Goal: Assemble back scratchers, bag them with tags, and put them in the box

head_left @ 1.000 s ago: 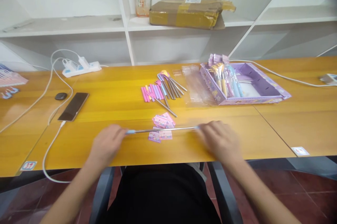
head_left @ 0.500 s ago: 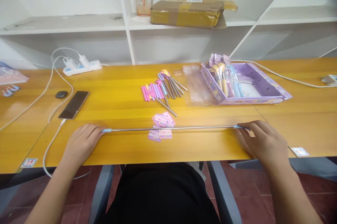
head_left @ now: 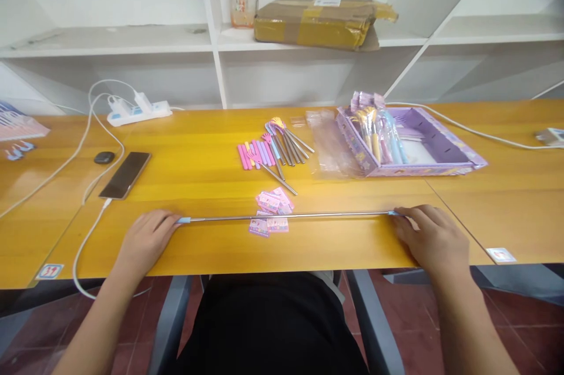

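A long, thin telescopic back scratcher (head_left: 288, 216) is drawn out level above the front part of the table, with light blue ends and a silver rod. My left hand (head_left: 147, 240) is closed on its left blue end. At the other end, my right hand (head_left: 434, 240) grips the blue part and hides most of it. Pink and purple cards (head_left: 271, 210) lie loosely heaped under the middle of the rod. Behind them are several shorter back scratchers (head_left: 288, 143) with metal rods and coloured hand-shaped heads, beside a row of coloured handles (head_left: 256, 154).
A purple tray (head_left: 440, 169) at the right holds bagged items, with clear plastic bags (head_left: 328, 143) beside it. To the left lie a phone (head_left: 125, 175) on a cable, a small black object (head_left: 104, 157) and a power strip (head_left: 140, 113). A taped carton (head_left: 312, 23) sits on the shelf.
My hands have come slightly closer together: the right has shifted left and the left a little right. Both still hold the back scratcher's ends, and its span looks slightly shorter.
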`<state>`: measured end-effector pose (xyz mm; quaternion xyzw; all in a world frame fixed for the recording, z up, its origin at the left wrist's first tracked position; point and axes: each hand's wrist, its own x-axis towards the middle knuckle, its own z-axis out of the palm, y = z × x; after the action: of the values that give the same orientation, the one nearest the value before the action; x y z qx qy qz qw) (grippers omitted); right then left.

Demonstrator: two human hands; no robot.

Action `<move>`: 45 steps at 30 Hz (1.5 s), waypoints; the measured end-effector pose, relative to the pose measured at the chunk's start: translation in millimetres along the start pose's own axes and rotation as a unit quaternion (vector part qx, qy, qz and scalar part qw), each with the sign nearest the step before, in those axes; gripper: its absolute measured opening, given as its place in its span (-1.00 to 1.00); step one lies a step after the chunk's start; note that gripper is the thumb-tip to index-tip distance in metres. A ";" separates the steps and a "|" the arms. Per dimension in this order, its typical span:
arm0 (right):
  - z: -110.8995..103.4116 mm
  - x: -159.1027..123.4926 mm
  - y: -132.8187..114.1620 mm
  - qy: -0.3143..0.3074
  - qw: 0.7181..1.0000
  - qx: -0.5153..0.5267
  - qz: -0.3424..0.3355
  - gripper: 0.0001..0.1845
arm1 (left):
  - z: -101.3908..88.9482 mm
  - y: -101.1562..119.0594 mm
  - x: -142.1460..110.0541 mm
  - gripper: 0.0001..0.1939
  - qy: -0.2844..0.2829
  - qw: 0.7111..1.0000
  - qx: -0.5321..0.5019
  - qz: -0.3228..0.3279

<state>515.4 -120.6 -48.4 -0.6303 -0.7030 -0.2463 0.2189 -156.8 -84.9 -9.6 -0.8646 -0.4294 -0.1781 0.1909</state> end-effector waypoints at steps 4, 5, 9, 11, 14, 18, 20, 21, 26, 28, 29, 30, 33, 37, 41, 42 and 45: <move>-14.3 22.0 -87.1 0.045 0.996 0.053 -0.060 -0.96 | -4.5 65.0 30.4 -0.92 0.019 0.998 -0.040 0.054; -19.4 26.8 -120.1 0.050 0.989 0.090 -0.105 -0.98 | -5.8 87.3 40.3 -0.92 0.023 0.996 -0.051 0.064; -35.2 37.0 -222.6 -0.008 0.973 0.153 -0.175 -0.79 | -9.2 152.6 70.9 -0.89 0.054 0.992 -0.100 0.052; -37.3 37.0 -237.2 -0.030 0.970 0.166 -0.172 -0.74 | -7.6 160.8 76.5 -0.92 0.024 0.991 -0.124 0.046; -36.4 33.6 -232.7 -0.039 0.970 0.177 -0.160 -0.71 | -0.9 156.6 74.9 -0.91 -0.006 0.989 -0.143 0.044; -37.0 29.9 -231.7 -0.055 0.972 0.177 -0.145 -0.70 | 9.4 151.8 68.0 -0.89 -0.017 0.985 -0.170 0.023; -37.7 29.4 -236.3 -0.045 0.974 0.171 -0.141 -0.69 | 13.2 151.5 66.4 -0.86 -0.018 0.984 -0.176 0.018; -37.9 29.3 -238.3 -0.039 0.975 0.169 -0.138 -0.68 | 14.6 151.5 66.1 -0.85 -0.019 0.984 -0.178 0.016; -37.0 27.1 -237.7 -0.036 0.975 0.169 -0.138 -0.66 | 16.1 151.8 66.8 -0.80 -0.014 0.984 -0.179 0.019; -36.9 25.0 -233.6 -0.044 0.975 0.170 -0.138 -0.67 | 15.6 152.2 67.3 -0.78 -0.017 0.984 -0.175 0.022; -36.9 23.9 -231.4 -0.051 0.975 0.170 -0.136 -0.67 | 15.6 152.3 67.4 -0.78 -0.021 0.984 -0.173 0.023; -37.0 22.8 -229.2 -0.057 0.975 0.168 -0.132 -0.67 | 15.9 152.2 67.5 -0.77 -0.025 0.984 -0.173 0.023; -36.7 19.4 -223.9 -0.057 0.977 0.165 -0.121 -0.68 | 18.4 150.9 67.0 -0.79 -0.033 0.982 -0.183 0.020; -34.9 14.1 -222.5 -0.031 0.977 0.177 -0.115 -0.70 | 20.1 148.0 66.2 -0.85 -0.033 0.975 -0.218 0.014; -36.1 13.8 -219.7 -0.046 0.970 0.215 -0.106 -0.82 | 18.1 146.4 66.9 -0.88 -0.033 0.971 -0.238 0.010; -37.4 16.5 -215.7 -0.055 0.964 0.237 -0.111 -0.87 | 18.0 146.2 67.1 -0.86 -0.034 0.971 -0.238 0.009; -43.8 34.8 -191.0 -0.064 0.948 0.288 -0.121 -0.82 | 19.1 146.2 66.7 -0.77 -0.032 0.972 -0.234 0.007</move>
<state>321.7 -136.8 -6.0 -0.4646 -0.8276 -0.0170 0.3145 2.4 -112.3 -20.5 -0.8936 -0.3757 -0.2440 -0.0292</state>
